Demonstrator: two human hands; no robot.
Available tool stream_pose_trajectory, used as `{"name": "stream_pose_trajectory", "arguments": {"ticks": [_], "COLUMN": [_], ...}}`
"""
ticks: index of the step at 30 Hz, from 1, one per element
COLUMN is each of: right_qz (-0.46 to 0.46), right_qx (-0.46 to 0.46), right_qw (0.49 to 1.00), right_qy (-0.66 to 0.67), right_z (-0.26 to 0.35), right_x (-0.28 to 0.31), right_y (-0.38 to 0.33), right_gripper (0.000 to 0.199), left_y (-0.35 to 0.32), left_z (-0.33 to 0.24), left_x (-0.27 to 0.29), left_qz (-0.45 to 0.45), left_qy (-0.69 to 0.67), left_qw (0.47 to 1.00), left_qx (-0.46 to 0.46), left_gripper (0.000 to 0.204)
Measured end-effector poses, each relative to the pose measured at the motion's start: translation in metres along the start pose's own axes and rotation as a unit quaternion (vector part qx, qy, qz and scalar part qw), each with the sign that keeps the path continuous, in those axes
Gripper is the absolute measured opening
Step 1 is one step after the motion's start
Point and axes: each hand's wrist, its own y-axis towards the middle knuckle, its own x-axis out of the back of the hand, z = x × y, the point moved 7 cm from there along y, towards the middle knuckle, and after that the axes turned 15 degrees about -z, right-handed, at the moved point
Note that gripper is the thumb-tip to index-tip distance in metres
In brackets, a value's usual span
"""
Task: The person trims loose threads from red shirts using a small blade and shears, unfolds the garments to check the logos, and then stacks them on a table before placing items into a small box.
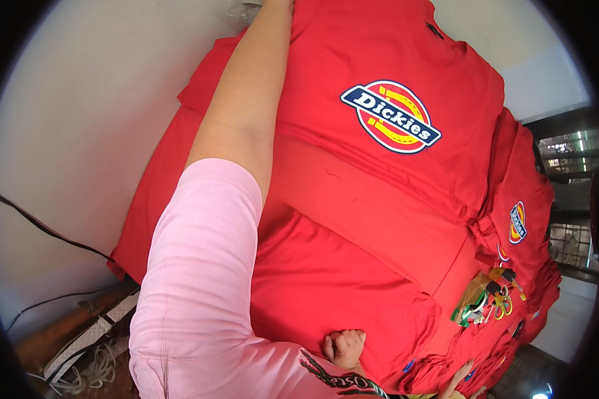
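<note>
My left arm, in a pink sleeve, stretches up over a pile of red T-shirts. Its hand lies past the top edge. Under the forearm is a red T-shirt (313, 86) with a round printed badge on its chest. Below it spreads a smooth red garment panel (373, 206). My right hand (345, 347) is low in the middle, close to my pink shirt, its fingers curled on red cloth (326, 286). Whether cloth or anything else is inside that fist is hidden.
A clump of scissors and small tools (487, 296) with yellow, green and white handles lies on the cloth at right. Another person's hand (456, 380) shows at the lower right. A black cable (46, 229) runs along the pale wall at left; a white strap (86, 336) lies below.
</note>
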Motion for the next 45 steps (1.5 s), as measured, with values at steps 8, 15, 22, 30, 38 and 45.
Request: {"name": "stream_pose_trajectory", "arguments": {"ticks": [8, 15, 22, 30, 38, 45], "right_qz": [-0.005, -0.028, -0.03, -0.021, -0.016, -0.022], "right_qx": [-0.014, -0.021, -0.013, -0.021, -0.024, -0.028], "right_qw": [1.0, 0.999, 0.999, 1.0, 1.0, 0.999], "right_qy": [0.002, 0.01, 0.008, 0.007, -0.003, 0.001], "right_z": [0.005, 0.006, 0.007, 0.005, 0.007, 0.006], "right_x": [0.004, 0.004, 0.006, 0.004, 0.004, 0.004], "right_y": [0.004, 0.001, 0.003, 0.0, 0.002, 0.003], "right_gripper": [0.019, 0.019, 0.02, 0.02, 0.019, 0.019], "left_y": [-0.057, -0.105, -0.065, -0.119, -0.167, -0.141], "left_z": [-0.088, -0.067, 0.042, -0.017, -0.042, 0.017], "left_x": [0.072, 0.18, 0.166, 0.076, 0.058, 0.009], "left_qz": [0.014, 0.056, 0.06, 0.022, 0.125, 0.106], "left_qy": [0.516, 0.38, 0.057, -0.393, -0.451, -0.298], "left_qw": [0.825, 0.881, 0.943, 0.859, 0.817, 0.867], "left_qx": [-0.232, -0.275, 0.321, 0.328, 0.337, 0.386], "left_gripper": [0.072, 0.056, 0.031, 0.057, 0.052, 0.04]}}
